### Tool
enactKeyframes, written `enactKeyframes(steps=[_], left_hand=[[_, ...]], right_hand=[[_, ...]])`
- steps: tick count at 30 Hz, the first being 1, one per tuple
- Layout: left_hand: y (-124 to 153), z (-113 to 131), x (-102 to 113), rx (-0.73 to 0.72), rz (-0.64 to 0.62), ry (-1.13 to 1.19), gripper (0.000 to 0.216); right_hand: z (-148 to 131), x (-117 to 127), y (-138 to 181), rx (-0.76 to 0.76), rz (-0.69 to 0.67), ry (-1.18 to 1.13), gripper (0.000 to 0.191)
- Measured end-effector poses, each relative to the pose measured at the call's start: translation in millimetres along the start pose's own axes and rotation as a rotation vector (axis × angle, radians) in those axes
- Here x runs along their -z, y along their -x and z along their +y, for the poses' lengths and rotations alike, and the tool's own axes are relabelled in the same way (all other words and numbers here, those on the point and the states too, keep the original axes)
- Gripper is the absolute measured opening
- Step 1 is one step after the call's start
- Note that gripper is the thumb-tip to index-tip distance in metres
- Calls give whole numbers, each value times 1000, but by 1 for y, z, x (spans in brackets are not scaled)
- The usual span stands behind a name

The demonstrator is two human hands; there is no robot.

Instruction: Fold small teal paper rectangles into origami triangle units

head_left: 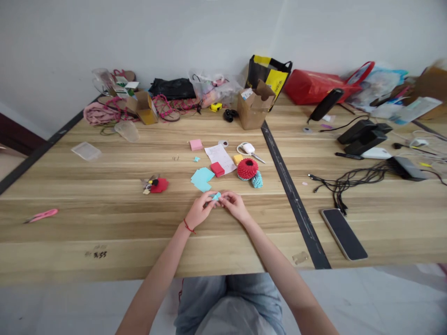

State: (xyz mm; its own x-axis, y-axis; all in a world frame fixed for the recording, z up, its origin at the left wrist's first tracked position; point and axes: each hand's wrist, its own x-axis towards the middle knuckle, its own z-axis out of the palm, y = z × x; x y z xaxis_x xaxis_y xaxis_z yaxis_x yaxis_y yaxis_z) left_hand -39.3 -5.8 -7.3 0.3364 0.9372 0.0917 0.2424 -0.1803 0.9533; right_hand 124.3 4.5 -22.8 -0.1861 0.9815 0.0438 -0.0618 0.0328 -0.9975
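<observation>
Between my two hands, just above the wooden table, is a small folded piece of light-blue paper (pixel 216 196). My left hand (pixel 200 208) pinches it from the left, a red string bracelet on that wrist. From the other side the fingers of my right hand (pixel 234 204) are closed on its right end. Right beyond my hands lie loose light-blue paper sheets (pixel 201 178) and a red paper stack (pixel 217 169). A tiny folded blue piece (pixel 197 159) rests farther back. To the right sit a red folded-paper ball (pixel 247 169) and a blue folded-paper piece (pixel 257 179).
Pink paper (pixel 196 144), a written sheet (pixel 220 158) and scissors (pixel 258 158) lie behind. Keys (pixel 151 184) and pink thread snips (pixel 42 215) are leftward. A phone (pixel 344 233) and black cables (pixel 349 182) lie right. Bags and a cardboard box (pixel 254 107) line the wall.
</observation>
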Motion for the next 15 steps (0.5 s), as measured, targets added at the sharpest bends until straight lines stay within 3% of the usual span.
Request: enactKeyframes(steps=[8, 15], left_hand=[[-2, -5, 3, -26, 137, -162, 20], [-2, -3, 3, -31, 108, -157, 19]], right_hand=[[0, -2, 1, 79, 7, 125, 30], [-3, -2, 2, 106, -32, 185, 28]])
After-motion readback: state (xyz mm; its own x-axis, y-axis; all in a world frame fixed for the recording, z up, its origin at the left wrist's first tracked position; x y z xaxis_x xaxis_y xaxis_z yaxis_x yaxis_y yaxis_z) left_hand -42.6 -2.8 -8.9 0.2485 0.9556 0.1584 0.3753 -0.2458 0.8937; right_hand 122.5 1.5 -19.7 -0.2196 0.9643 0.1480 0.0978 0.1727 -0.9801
